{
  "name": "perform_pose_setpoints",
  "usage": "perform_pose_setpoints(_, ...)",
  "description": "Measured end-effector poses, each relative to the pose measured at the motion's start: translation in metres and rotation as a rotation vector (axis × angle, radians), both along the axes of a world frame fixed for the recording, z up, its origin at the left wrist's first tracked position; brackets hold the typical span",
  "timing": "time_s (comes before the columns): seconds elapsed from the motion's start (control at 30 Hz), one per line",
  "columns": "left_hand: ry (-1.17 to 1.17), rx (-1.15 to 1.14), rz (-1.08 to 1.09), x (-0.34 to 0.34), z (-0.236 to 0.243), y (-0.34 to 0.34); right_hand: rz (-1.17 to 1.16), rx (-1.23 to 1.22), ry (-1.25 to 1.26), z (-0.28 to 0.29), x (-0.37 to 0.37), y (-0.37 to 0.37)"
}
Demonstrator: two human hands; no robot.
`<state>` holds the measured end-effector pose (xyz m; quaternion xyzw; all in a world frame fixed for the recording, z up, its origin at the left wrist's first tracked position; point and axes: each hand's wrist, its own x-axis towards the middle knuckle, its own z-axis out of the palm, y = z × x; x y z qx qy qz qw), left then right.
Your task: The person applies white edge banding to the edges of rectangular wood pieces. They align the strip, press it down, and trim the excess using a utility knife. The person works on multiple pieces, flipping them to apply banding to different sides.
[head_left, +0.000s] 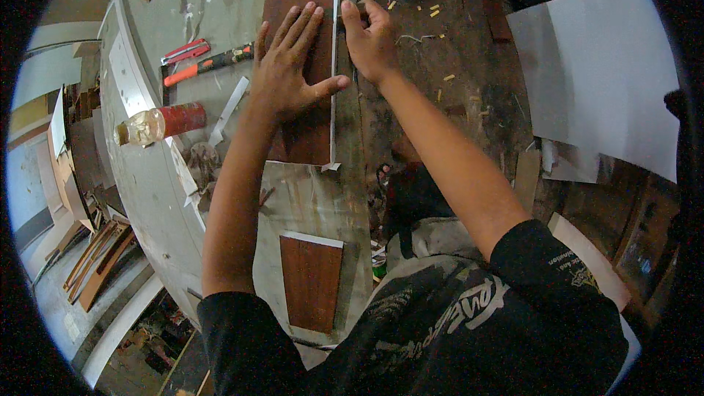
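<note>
A long brown wood-grain board [309,128] lies on the workbench with a thin white edging strip [335,114] along its right side. The strip's near end sticks out past the board's corner. My left hand [288,73] presses flat on the board, fingers spread and thumb reaching over the strip. Just right of that edge is my right hand [372,42], closed, its thumb against curled fingers. What it holds, if anything, is hidden. Nearer to me lies a smaller brown board [312,282] with a white far edge.
Left of the long board are a red utility knife [185,51], an orange-and-black tool [209,64], a loose white strip [229,110] and a bottle [161,124] on its side. Yellow scraps [435,12] dot the floor beyond the bench's right edge. A white sheet [598,77] stands far right.
</note>
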<state>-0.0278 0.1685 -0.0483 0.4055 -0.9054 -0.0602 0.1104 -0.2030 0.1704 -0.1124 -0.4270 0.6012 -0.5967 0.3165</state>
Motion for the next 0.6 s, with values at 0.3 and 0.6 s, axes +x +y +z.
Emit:
perform_pose_setpoints(0.3, 0.065, -0.053, 0.014, 0.001, -0.004, 0.003, -0.061, -0.009, 0.012, 0.003, 0.007, 0.011)
perform_pose_setpoints(0.6, 0.069, -0.049, -0.017, 0.009, -0.003, 0.011, -0.001, -0.020, -0.073, 0.000, 0.012, 0.026)
